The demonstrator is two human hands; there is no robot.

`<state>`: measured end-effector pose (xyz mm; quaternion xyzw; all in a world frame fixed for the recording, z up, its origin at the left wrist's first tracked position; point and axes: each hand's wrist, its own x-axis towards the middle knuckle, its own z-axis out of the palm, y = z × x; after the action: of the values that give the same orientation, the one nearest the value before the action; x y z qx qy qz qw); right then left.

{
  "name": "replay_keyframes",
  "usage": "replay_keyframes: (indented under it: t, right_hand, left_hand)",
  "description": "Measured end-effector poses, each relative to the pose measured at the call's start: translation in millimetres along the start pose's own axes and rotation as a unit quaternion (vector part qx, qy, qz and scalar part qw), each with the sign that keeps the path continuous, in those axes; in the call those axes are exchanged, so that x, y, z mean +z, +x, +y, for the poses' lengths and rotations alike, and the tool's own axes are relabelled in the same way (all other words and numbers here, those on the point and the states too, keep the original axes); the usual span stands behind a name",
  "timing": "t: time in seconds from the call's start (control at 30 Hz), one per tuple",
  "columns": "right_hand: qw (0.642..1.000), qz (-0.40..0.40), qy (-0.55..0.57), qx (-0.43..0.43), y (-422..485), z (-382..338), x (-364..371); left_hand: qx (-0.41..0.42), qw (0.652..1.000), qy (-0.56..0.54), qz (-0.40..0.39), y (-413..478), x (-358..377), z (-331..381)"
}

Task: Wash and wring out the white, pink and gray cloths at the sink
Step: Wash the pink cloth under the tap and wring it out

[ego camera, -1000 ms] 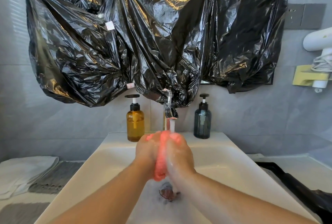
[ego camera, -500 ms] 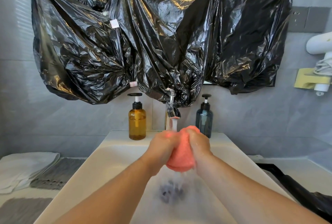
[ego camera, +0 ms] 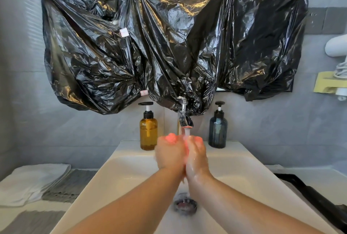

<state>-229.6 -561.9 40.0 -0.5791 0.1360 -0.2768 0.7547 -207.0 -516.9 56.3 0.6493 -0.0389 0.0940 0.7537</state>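
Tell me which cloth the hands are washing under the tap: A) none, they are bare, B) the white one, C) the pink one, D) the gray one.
C: the pink cloth shows between the left hand and right hand under the faucet stream, while the white cloth and gray cloth lie to the left of the sink.

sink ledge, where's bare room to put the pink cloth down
Bare: the back ledge left of the amber bottle and right of the blue bottle, plus the white counter far right. Crowded: faucet between the bottles; white cloth and gray cloths cover most of the left counter.
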Motion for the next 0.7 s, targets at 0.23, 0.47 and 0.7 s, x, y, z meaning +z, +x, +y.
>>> replay_keyframes:
  t: [0.23, 0.47, 0.7]
  right_hand:
    - [0.996, -0.072, -0.033, -0.031, 15, -5, -22]
    - [0.997, -0.080, 0.008, -0.013, 11, 4, -7]
    - [0.988, -0.004, -0.138, -0.064, 16, -4, -15]
  left_hand:
    - [-0.118, 0.985, -0.111, -0.068, 13, -9, 2]
    - [-0.037, 0.997, -0.063, -0.001, 21, -8, -10]
    - [-0.061, 0.991, 0.083, -0.087, -1, 6, 3]
